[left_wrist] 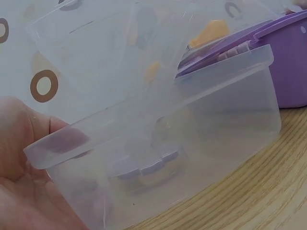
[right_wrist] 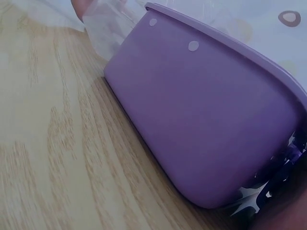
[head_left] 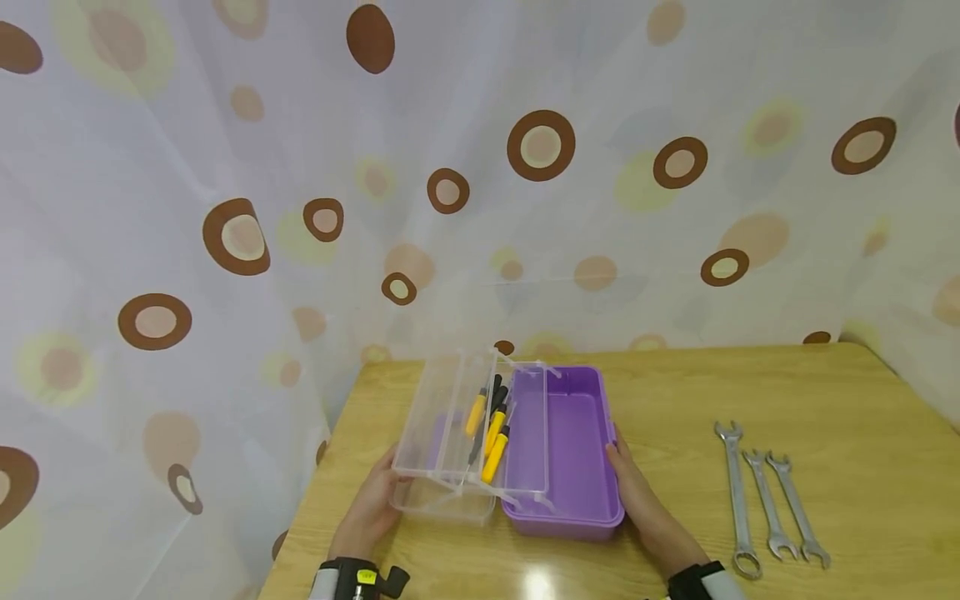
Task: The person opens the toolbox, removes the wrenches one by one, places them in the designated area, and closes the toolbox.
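Note:
A purple toolbox (head_left: 573, 450) stands unfolded on the wooden table, its clear plastic lid (left_wrist: 211, 124) swung out to the left. Clear trays (head_left: 420, 425) spread above them, holding several screwdrivers (head_left: 495, 454) with yellow and black handles. My left hand (head_left: 372, 508) grips the lid's left rim; in the left wrist view its thumb lies over the edge. On the other side, my right hand (head_left: 641, 496) holds the toolbox's right wall, fingertips at the rim. Most of that hand is cut off in the right wrist view, low beside the purple wall.
Three metal wrenches lie to the right on the table (head_left: 660, 392): a long wrench (head_left: 737, 492) and two shorter ones, a middle wrench (head_left: 768, 504) and a right wrench (head_left: 798, 508). A patterned sheet (head_left: 480, 233) hangs behind the table and along its left side.

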`<state>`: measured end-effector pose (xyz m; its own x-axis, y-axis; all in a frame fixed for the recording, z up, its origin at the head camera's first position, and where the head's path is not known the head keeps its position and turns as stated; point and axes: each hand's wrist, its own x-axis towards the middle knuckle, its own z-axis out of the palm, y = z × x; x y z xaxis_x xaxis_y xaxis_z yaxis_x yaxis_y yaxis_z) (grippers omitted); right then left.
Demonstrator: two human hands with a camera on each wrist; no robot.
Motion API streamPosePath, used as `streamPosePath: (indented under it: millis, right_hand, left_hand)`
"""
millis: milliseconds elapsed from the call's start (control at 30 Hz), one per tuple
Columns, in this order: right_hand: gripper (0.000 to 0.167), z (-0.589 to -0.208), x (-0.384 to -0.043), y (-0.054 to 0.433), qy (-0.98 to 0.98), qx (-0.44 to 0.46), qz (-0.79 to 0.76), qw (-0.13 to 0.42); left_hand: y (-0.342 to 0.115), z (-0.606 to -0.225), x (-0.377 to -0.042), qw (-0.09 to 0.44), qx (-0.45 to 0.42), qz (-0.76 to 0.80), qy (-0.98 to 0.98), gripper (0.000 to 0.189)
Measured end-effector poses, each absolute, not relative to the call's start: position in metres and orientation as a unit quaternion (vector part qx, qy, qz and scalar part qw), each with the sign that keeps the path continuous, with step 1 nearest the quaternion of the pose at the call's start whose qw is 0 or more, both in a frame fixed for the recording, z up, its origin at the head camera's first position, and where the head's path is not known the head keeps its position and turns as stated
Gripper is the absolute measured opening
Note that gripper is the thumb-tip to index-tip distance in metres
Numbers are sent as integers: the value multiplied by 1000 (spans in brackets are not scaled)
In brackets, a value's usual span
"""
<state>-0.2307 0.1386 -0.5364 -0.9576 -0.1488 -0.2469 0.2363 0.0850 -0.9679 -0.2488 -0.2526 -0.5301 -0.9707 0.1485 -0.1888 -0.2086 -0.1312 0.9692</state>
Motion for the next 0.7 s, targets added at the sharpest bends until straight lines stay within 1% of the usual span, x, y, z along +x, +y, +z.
streamPosePath:
  millis: [200, 267, 500, 700]
  right_hand:
    - [65, -538, -229, 137, 722, 24, -680, 127]
    - [65, -538, -229, 137, 722, 27, -680, 126]
    - [66, -538, -228, 136, 721, 25, -681, 123]
    - [65, -537, -228, 137, 724, 28, -678, 121]
  left_hand:
    - [-250, -526, -247, 113, -25, 762, 637, 71]
    - [-249, -525, -248, 110, -26, 763, 637, 68]
    - [-250, -517, -248, 100, -41, 749, 654, 65]
    - [-249, -505, -249, 93, -34, 713, 694, 56]
